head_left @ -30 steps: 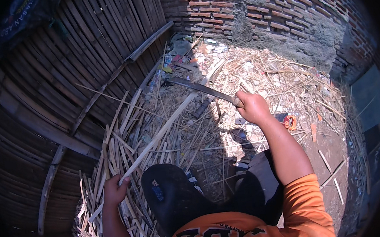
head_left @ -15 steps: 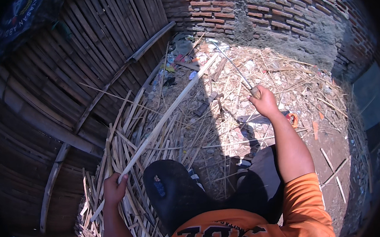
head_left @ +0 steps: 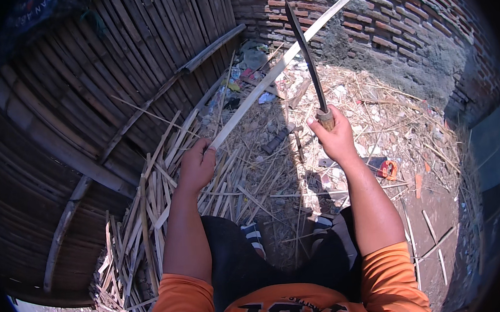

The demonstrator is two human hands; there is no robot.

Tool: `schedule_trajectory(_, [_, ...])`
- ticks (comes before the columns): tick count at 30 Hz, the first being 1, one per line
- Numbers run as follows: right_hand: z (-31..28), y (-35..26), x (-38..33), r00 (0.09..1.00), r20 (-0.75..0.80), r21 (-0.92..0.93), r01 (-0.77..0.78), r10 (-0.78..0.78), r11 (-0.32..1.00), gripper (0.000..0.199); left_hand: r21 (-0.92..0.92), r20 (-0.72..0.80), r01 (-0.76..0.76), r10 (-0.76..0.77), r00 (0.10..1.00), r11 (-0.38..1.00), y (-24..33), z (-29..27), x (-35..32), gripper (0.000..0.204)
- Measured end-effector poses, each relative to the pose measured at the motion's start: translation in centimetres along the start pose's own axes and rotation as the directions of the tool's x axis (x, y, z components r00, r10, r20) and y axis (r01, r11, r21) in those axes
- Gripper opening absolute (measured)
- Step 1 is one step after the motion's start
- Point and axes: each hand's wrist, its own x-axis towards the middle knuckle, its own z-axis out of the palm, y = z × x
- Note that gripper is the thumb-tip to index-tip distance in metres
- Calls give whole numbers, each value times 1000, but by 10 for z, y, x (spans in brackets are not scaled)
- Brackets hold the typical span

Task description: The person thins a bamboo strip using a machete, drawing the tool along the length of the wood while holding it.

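Observation:
My left hand (head_left: 197,164) is closed around the near end of a long, pale split-bamboo strip (head_left: 268,82), which slants up to the far right. In my right hand (head_left: 337,137) is the wooden handle of a machete (head_left: 312,64). Its dark blade points up and away, crossing the strip in view near its far part. Whether blade and strip touch, I cannot tell. Below my left hand and to its left lies a heap of split bamboo strips (head_left: 144,221).
A slatted bamboo wall (head_left: 156,52) rises at left, a brick wall (head_left: 368,17) behind. Between my feet and the brick wall lie shavings and litter (head_left: 368,110). A handsaw with an orange handle (head_left: 388,170) lies right of my right forearm; a dark cylindrical object (head_left: 276,142) lies ahead.
My left hand has moved up and right with the strip, whose far end now reaches over the brick wall. The machete has swung more upright, its flat dark side now showing.

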Motion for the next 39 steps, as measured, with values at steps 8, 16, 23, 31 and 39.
schedule_trajectory(8, [4,24,-10,915,376,-596,361,-148,717,36,62,89,-3,-3,996,998,8,43,-3,30])
schedule_trajectory(16, [-10,44,11,985,172,-580,119,-22,805,28,194,191,57,-95,977,979,14,36,4,47])
schedule_trajectory(23, [14,41,3,933,358,-634,281,-49,720,30,167,207,74,-108,972,983,0,35,6,48])
schedule_trajectory(31, [-4,50,5,966,257,-586,168,-15,793,28,164,203,58,-92,975,985,6,42,6,49])
schedule_trajectory(39, [-39,67,21,997,72,-564,9,38,826,27,191,208,8,-48,977,982,6,35,7,55])
